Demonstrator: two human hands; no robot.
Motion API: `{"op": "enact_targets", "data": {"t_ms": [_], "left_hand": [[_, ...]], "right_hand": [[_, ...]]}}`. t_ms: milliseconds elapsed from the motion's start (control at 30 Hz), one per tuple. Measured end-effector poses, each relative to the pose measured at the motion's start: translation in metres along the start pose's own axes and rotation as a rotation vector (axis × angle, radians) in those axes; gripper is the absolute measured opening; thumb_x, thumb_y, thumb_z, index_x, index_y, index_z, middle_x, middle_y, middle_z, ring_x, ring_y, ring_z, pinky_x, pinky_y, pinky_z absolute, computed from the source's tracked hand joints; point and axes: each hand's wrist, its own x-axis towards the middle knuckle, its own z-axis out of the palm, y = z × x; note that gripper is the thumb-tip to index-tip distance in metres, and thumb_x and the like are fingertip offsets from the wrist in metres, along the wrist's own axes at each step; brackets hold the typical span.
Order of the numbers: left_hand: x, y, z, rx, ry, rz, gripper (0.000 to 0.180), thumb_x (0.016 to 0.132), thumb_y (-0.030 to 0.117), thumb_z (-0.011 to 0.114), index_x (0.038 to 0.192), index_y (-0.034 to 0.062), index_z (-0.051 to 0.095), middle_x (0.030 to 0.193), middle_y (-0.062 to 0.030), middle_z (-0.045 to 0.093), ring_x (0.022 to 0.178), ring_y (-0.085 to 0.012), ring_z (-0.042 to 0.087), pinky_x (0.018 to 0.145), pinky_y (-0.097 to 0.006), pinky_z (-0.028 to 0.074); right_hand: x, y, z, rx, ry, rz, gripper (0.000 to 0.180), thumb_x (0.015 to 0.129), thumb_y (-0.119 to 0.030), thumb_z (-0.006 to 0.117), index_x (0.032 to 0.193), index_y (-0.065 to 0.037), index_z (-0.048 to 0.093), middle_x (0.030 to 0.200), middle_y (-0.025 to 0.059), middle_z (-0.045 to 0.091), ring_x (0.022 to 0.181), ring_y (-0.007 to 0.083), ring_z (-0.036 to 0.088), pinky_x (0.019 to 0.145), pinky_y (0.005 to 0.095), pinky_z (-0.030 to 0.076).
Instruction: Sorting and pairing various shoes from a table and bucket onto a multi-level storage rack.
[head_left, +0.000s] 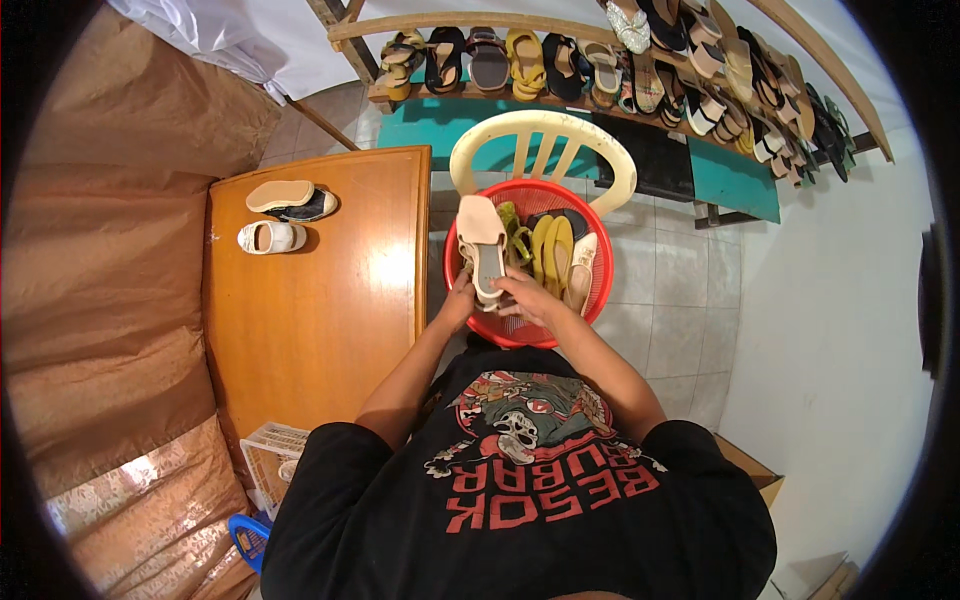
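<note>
A beige sandal (481, 222) with a broad toe strap and a grey insole is held over the left side of a red basket (606, 262). My left hand (461, 300) grips it from the left near the heel, its fingers partly hidden. Around the heel's right side my right hand (527, 297) is closed, thumb on the insole. Part of another pale shoe or strap shows beneath, but I cannot tell whether it belongs to the same sandal. Beside it in the basket lie yellow slippers (558, 250), green strappy sandals (516, 235), a white shoe (581, 275) and a dark shoe (575, 222).
The basket rests on a cream plastic chair (545, 125). On the wooden table (320, 340) to the left are a white shoe (270, 237) and a black shoe with a beige sole (292, 200). Behind, a wooden rack (460, 22) carries rows of footwear above a green bench (735, 180).
</note>
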Motion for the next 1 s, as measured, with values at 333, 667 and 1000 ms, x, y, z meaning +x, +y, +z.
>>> {"op": "enact_targets", "data": {"t_ms": [333,667,1000], "left_hand": [[-0.051,-0.048,0.045,-0.07,-0.15,-0.186,0.067,0.085,0.002,0.06,0.145,-0.0031,0.029,0.136,-0.0171,0.051,0.125,-0.0257,0.05,0.106,-0.034,0.039],[-0.039,-0.079,0.1,-0.221,-0.371,-0.541,0.065,0.085,0.02,0.058,0.144,0.0089,0.034,0.14,-0.0074,0.048,0.13,-0.0234,0.044,0.109,-0.043,0.032],[0.013,-0.03,0.153,-0.586,-0.109,-0.327,0.056,0.092,0.04,0.052,0.139,0.0121,0.043,0.137,-0.0081,0.051,0.124,-0.0235,0.049,0.106,-0.041,0.036]], "right_hand": [[-0.015,0.092,-0.027,-0.081,0.069,-0.134,0.048,0.084,-0.016,0.054,0.13,-0.003,0.052,0.119,0.0076,0.06,0.109,0.0197,0.06,0.095,0.0316,0.047],[-0.016,0.101,-0.082,-0.518,0.283,-0.066,0.039,0.075,-0.019,0.057,0.107,0.002,0.061,0.095,0.0115,0.063,0.09,0.0203,0.06,0.076,0.0321,0.048],[-0.028,0.045,-0.147,-0.364,0.241,-0.261,0.03,0.073,-0.019,0.063,0.097,-0.001,0.06,0.083,0.0076,0.06,0.077,0.0163,0.058,0.068,0.0303,0.046]]}}
